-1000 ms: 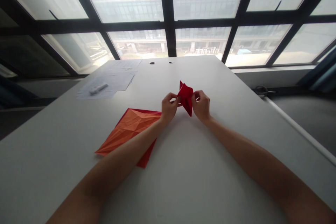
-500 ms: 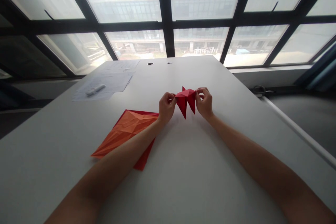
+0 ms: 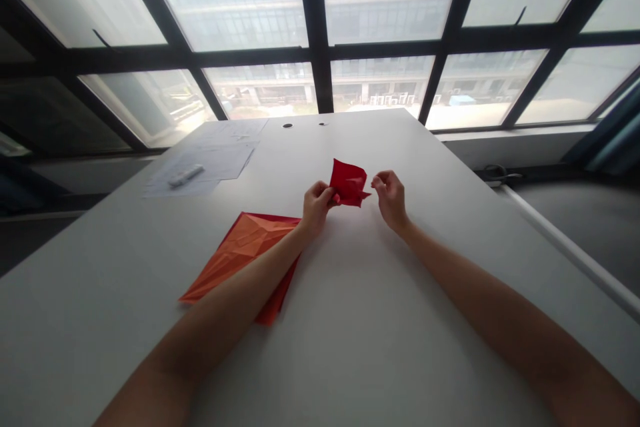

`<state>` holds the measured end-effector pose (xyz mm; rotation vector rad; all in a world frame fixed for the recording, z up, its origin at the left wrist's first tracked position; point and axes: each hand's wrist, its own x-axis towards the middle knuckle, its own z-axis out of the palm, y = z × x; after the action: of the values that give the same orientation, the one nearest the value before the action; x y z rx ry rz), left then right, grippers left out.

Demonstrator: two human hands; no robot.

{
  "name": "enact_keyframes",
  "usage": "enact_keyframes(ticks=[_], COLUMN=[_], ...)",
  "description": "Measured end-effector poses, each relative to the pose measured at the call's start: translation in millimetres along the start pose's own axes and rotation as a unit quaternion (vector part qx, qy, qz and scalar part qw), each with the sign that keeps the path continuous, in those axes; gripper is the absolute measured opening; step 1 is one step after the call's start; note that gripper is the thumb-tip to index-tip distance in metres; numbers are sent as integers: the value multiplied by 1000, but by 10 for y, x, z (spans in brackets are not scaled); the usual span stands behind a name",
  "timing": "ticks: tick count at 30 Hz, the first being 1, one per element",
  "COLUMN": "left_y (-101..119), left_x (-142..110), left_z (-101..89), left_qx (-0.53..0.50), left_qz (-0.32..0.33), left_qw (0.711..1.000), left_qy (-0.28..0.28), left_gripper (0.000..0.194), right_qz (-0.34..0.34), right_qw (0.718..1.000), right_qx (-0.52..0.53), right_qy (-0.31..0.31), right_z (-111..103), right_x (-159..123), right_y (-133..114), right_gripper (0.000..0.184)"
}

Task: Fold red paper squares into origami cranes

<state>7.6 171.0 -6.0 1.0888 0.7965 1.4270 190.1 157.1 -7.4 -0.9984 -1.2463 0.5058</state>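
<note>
My left hand (image 3: 316, 208) pinches the lower left corner of a small folded red paper (image 3: 347, 181) between thumb and fingers. The paper is held up over the white table, with a broad flap standing up and a narrow point sticking out to the right. My right hand (image 3: 391, 199) is just right of that point, a small gap away from the paper. Its fingers are curled together, and nothing shows in them. Beside my left forearm lies a creased orange sheet (image 3: 240, 247) with red edges, partly hidden under the arm.
White printed sheets (image 3: 233, 159) lie at the far left of the white table (image 3: 380, 347), with a white, tube-like object (image 3: 187, 176) on them. Two small holes are near the table's far edge. Large dark-framed windows stand behind. A white rail (image 3: 570, 247) runs along the right.
Both hands gripped the red paper, which showed several hanging points. My right hand has let go, and the paper has turned so that a flat flap faces me. My left hand still holds it.
</note>
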Motion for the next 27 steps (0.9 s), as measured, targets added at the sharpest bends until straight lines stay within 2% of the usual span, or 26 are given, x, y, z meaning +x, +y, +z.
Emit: enact_keyframes(ticks=[3, 6, 13, 17, 20, 23, 25, 27], left_y=[-41, -60, -43, -40, -45, -53, -55, -52], left_x=[24, 25, 32, 30, 21, 11, 6, 1], left_z=[-6, -15, -43, -29, -16, -13, -11, -5], left_qx=[-9, -14, -55, -28, -9, 7, 10, 5], left_qz=[16, 20, -21, -34, -31, -30, -26, -22], left_qw=[999, 1000, 998, 999, 999, 998, 998, 998], left_qy=[35, 5, -17, -31, -40, -56, -62, -58], left_gripper=[29, 28, 28, 32, 36, 40, 41, 41], right_qz=[-90, -129, -213, -193, -143, -93, -73, -72], right_qw=[991, 979, 946, 966, 986, 994, 996, 996], right_qx=[-93, -152, -212, -155, -85, -35, -18, -29], right_qy=[-18, -32, -121, -70, -4, 38, 50, 34], right_z=[26, 32, -53, -30, 7, 37, 53, 64], right_x=[-99, -138, -65, -83, -90, -77, -70, -73], right_y=[-94, -137, -95, -92, -71, -18, 19, 38], right_gripper=[23, 26, 6, 10, 12, 13, 12, 11])
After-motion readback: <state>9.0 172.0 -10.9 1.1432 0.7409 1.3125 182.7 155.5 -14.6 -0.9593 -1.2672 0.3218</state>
